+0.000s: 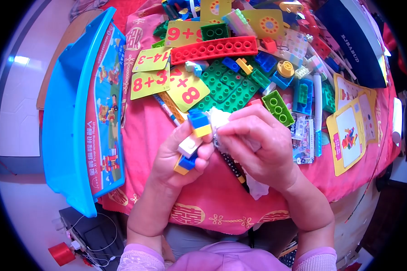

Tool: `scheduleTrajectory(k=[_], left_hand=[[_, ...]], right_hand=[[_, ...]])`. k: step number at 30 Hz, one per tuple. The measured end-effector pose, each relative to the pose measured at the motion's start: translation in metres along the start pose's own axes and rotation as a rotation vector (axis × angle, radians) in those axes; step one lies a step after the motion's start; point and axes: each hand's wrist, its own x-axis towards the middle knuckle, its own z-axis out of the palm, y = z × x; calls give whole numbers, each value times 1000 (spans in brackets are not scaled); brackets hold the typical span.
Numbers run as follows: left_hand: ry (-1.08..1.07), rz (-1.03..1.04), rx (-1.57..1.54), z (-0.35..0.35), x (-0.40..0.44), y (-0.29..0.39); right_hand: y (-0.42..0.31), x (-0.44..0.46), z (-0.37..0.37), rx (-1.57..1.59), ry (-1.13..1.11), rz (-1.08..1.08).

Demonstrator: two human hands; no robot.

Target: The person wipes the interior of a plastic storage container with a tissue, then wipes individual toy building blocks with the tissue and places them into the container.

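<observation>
Blocks in blue, yellow and white make a short, tilted column, pinched between the left hand's thumb and fingers above the tablecloth's near side. The right hand pinches white tissue just beside them. Red cloth spreads leftward to the blue tray; loose bricks crowd the far side.

bright indoor light, pale glare on the left, fisheye curve, black corners, hands slightly blurred
</observation>
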Motion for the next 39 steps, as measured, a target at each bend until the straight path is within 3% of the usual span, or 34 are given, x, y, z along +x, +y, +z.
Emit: scheduleTrajectory(k=[1,5,8,12,14,16,19,23,26,27,31,39], left_hand=[[-78,-1,-33,1,1,1],[-18,24,11,1,0,1],[28,76,125,-3,-1,0],[37,121,329,-2,-1,-2],[10,104,371,-1,-2,-3],[29,102,410,0,-1,-3],[42,163,488,1,-2,-2],[64,326,645,4,-1,-3],[114,392,738,6,-1,-4],[120,410,761,6,0,-6],[99,466,858,9,0,-9],[178,507,976,10,-1,-11]], right_hand=[[1,-1,1,-23,2,45],[2,0,-2,81,48,99],[-5,-1,-1,291,164,327],[-5,-4,-4,556,173,418],[-4,-1,-7,394,-34,373],[-6,-1,-6,415,-87,392],[1,-2,-4,130,-30,241],[5,-2,-3,185,159,258],[2,1,-10,158,130,189],[-1,1,-10,174,115,273],[-2,3,-11,11,-35,260],[3,2,-10,20,-103,239]])
